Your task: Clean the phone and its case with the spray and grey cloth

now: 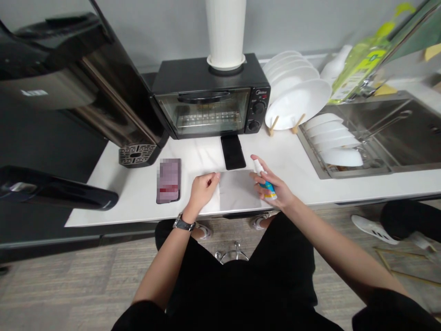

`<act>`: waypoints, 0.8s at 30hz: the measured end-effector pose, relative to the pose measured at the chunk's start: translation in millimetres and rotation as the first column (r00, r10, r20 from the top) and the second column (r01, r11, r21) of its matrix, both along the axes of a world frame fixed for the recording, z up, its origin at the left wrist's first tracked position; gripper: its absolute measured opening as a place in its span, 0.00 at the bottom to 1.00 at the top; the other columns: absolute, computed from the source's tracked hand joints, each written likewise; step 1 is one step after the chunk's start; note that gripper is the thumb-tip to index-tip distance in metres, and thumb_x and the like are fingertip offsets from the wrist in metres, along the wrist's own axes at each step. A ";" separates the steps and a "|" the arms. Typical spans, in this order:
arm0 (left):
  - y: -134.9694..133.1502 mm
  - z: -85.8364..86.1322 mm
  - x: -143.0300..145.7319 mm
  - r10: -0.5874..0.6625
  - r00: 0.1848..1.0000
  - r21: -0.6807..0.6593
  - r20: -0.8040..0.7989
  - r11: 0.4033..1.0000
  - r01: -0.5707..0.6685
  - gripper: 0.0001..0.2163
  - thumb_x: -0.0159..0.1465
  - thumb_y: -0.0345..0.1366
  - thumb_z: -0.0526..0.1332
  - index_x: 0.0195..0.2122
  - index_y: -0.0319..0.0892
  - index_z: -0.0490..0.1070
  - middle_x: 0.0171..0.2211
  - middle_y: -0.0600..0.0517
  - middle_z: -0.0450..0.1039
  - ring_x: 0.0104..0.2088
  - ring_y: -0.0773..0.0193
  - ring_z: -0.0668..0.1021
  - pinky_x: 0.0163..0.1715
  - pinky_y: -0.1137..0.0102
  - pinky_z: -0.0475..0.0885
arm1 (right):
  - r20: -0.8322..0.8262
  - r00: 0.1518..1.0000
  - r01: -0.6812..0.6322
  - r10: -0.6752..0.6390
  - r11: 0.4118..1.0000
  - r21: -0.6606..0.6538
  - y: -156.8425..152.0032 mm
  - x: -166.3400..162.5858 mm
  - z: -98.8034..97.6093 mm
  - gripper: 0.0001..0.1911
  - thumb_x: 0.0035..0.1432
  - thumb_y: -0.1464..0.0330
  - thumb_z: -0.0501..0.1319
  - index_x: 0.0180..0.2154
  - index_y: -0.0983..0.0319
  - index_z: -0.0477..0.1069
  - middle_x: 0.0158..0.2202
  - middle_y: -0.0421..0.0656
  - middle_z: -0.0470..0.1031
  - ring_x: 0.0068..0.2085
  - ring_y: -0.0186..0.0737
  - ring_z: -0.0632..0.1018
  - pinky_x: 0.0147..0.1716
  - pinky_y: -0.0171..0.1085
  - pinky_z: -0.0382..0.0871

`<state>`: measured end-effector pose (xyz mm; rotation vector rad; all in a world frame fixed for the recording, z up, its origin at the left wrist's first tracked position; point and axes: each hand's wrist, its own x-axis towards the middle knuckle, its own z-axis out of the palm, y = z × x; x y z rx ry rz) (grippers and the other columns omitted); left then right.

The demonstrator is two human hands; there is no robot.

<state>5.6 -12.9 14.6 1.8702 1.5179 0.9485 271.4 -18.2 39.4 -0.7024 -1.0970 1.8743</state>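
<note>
A small spray bottle [268, 185] with a white top and a blue and yellow label is tilted in my right hand [275, 184], whose fingers wrap round it. It is held over the right edge of a flat grey cloth [237, 191] on the counter. My left hand [204, 191] is closed at the cloth's upper left corner, with thumb and finger pinched on its edge. Just beyond the cloth lies a black phone [233, 152]. To the left of my left hand lies another phone [168, 179], its screen blurred out.
A black toaster oven [210, 99] stands at the back, with a white cylinder [226, 32] on top. White plates [296, 101] stand in a rack beside the sink [399, 133], which holds bowls [332, 138]. A dark drinks machine [113, 92] is on the left. Another person's foot [374, 228] shows at right.
</note>
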 end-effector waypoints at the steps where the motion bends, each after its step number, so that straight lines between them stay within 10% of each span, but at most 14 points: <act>1: -0.1 0.0 0.1 0.002 1.000 -0.001 0.001 1.000 -0.002 0.24 0.72 0.52 0.52 0.22 0.45 0.55 0.19 0.58 0.53 0.23 0.68 0.62 0.28 0.68 0.54 | -0.012 0.999 0.036 -0.036 0.999 -0.003 -1.5 -0.6 1.5 0.35 0.63 0.53 0.66 0.68 0.43 0.57 0.30 0.29 0.56 0.19 0.25 0.47 0.12 0.26 0.52; 4: 0.0 0.2 0.5 0.003 1.000 -0.004 -0.007 1.000 -0.003 0.24 0.72 0.52 0.52 0.22 0.45 0.55 0.19 0.57 0.54 0.23 0.67 0.62 0.28 0.68 0.54 | -0.004 0.975 0.224 -0.224 0.972 0.069 -4.1 0.5 11.0 0.31 0.65 0.51 0.63 0.66 0.43 0.60 0.31 0.31 0.55 0.21 0.26 0.40 0.11 0.29 0.35; 9: 0.5 0.5 1.2 0.002 1.000 -0.003 -0.018 1.000 -0.002 0.24 0.72 0.51 0.52 0.22 0.45 0.55 0.19 0.58 0.53 0.23 0.67 0.62 0.28 0.68 0.54 | 0.142 0.972 0.145 -0.187 0.954 0.263 -8.4 6.5 42.9 0.31 0.61 0.52 0.69 0.62 0.41 0.61 0.31 0.32 0.61 0.17 0.26 0.51 0.12 0.31 0.45; 12: 0.2 -0.1 1.1 -0.003 1.000 0.003 -0.013 1.000 0.003 0.24 0.72 0.51 0.52 0.22 0.45 0.55 0.19 0.58 0.53 0.23 0.67 0.62 0.28 0.68 0.54 | 0.061 0.855 0.438 -0.515 0.782 0.443 -11.7 9.9 49.7 0.30 0.69 0.51 0.60 0.67 0.33 0.51 0.36 0.34 0.66 0.18 0.28 0.50 0.12 0.32 0.46; 16: -0.4 -1.0 0.3 -0.008 1.000 0.007 0.000 1.000 0.008 0.23 0.73 0.50 0.52 0.22 0.45 0.56 0.19 0.58 0.55 0.23 0.67 0.63 0.29 0.68 0.55 | 0.510 0.810 -0.049 -0.291 0.832 0.552 -9.4 7.2 20.7 0.27 0.69 0.54 0.63 0.66 0.46 0.62 0.43 0.41 0.76 0.28 0.36 0.74 0.26 0.38 0.73; 20: -0.8 -0.8 0.2 -0.024 1.000 0.009 0.006 1.000 0.024 0.24 0.73 0.51 0.53 0.22 0.44 0.57 0.19 0.58 0.55 0.23 0.67 0.63 0.28 0.68 0.55 | 0.666 0.638 -0.273 -0.386 0.696 0.665 2.9 6.5 -4.7 0.24 0.74 0.58 0.56 0.68 0.52 0.63 0.59 0.46 0.78 0.49 0.49 0.82 0.50 0.47 0.77; 24: -0.8 -0.2 0.8 -0.030 1.000 0.007 0.006 1.000 0.030 0.24 0.73 0.51 0.53 0.22 0.44 0.59 0.19 0.58 0.57 0.23 0.67 0.65 0.29 0.69 0.56 | 0.782 0.446 -0.579 -0.436 0.526 0.623 19.7 9.8 -9.1 0.25 0.74 0.64 0.53 0.69 0.52 0.63 0.64 0.48 0.76 0.49 0.49 0.84 0.46 0.46 0.76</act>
